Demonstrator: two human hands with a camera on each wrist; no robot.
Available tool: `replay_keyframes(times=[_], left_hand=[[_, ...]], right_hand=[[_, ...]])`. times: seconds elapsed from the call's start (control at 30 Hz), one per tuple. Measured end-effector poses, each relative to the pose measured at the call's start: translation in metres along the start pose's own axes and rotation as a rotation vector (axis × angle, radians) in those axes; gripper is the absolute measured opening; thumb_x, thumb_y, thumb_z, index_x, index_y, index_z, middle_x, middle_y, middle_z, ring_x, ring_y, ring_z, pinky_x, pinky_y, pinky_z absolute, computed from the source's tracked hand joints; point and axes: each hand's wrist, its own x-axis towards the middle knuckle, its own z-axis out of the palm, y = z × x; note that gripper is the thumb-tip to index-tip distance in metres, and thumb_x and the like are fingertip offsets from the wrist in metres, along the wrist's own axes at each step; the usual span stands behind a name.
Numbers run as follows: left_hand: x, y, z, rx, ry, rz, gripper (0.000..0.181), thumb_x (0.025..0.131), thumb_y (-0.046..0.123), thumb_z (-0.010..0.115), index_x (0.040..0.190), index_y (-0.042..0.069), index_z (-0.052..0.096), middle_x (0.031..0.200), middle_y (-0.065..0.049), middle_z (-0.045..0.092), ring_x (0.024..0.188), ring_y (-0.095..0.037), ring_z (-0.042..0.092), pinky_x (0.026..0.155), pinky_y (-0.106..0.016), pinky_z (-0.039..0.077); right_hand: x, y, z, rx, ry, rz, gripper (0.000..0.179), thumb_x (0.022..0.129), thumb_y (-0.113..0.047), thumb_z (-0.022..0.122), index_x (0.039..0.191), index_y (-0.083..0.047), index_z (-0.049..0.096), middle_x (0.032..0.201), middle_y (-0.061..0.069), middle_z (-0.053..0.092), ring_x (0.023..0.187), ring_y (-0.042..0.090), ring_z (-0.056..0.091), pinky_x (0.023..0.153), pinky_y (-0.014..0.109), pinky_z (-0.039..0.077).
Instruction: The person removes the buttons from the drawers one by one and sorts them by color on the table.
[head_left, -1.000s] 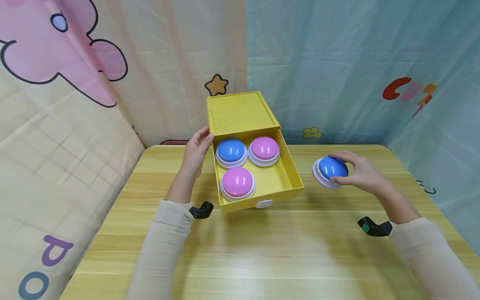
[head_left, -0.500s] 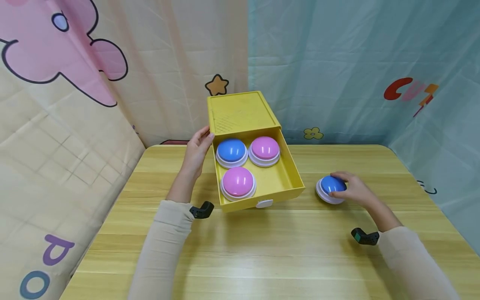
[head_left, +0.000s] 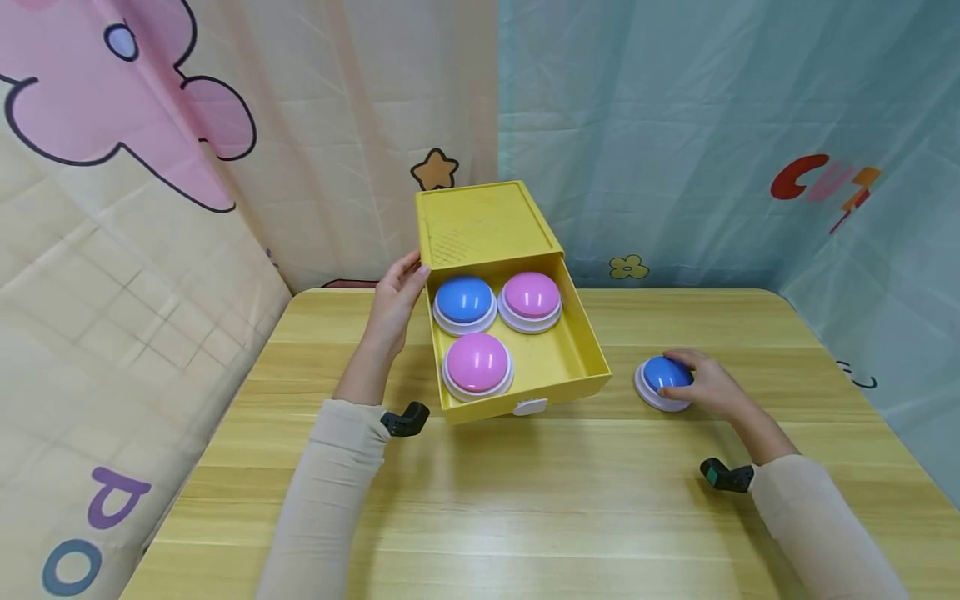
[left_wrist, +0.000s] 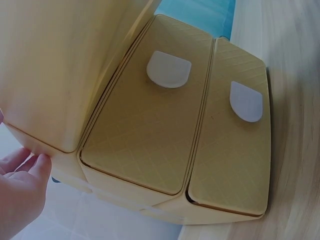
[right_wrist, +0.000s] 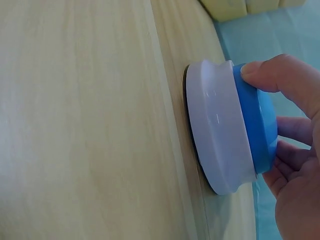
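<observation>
A yellow drawer cabinet (head_left: 487, 221) stands at the back of the table, its top drawer (head_left: 551, 358) pulled out. In that drawer sit a blue push button (head_left: 463, 300) and two pink ones, the rear pink button (head_left: 531, 295) and the front pink button (head_left: 477, 363), all on white bases. My left hand (head_left: 392, 304) touches the cabinet's left side near the top, fingers fairly straight. Right of the drawer, my right hand (head_left: 708, 385) grips another blue push button (right_wrist: 257, 120) by its dome, thumb and fingers on opposite sides. Its white base rests on the table.
Two lower drawers, the middle drawer (left_wrist: 145, 110) and bottom drawer (left_wrist: 230, 135), are pushed in, each with a white handle. The wooden table (head_left: 480, 517) extends in front. A patterned curtain (head_left: 645, 125) hangs behind the cabinet.
My right hand has brought the blue button down and towards me, from tilted above the table to flat on it. My left hand and the cabinet have stayed put.
</observation>
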Motion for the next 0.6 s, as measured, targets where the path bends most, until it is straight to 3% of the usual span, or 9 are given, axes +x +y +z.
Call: replay_keyframes(times=[0.3,0.47,0.6], left_hand=[[0.001,0.000,0.001,-0.002,0.009,-0.007,0.050,0.093,0.016,0.051,0.136,-0.001,0.033,0.137,-0.013,0.036,0.124,-0.017,0.034,0.100,-0.027,0.030],[0.000,-0.001,0.000,0.003,0.005,-0.004,0.050,0.093,0.017,0.051,0.136,-0.001,0.033,0.137,-0.012,0.036,0.125,-0.016,0.033,0.100,-0.027,0.030],[0.000,-0.001,0.000,-0.009,-0.004,0.004,0.050,0.093,0.016,0.051,0.136,-0.002,0.033,0.138,-0.013,0.035,0.125,-0.017,0.033,0.100,-0.027,0.029]], right_hand=[[0.000,0.005,0.000,0.018,-0.012,0.025,0.072,0.076,-0.026,0.073,0.129,0.010,0.038,0.129,0.031,0.033,0.111,0.049,0.036,0.087,0.060,0.034],[0.000,0.001,-0.006,0.038,-0.025,0.046,0.080,0.077,-0.029,0.072,0.134,0.008,0.031,0.134,0.030,0.031,0.117,0.050,0.028,0.091,0.061,0.028],[0.000,-0.009,-0.013,0.055,-0.009,0.012,0.083,0.078,-0.028,0.071,0.137,0.007,0.025,0.134,0.030,0.031,0.119,0.049,0.026,0.093,0.061,0.023]])
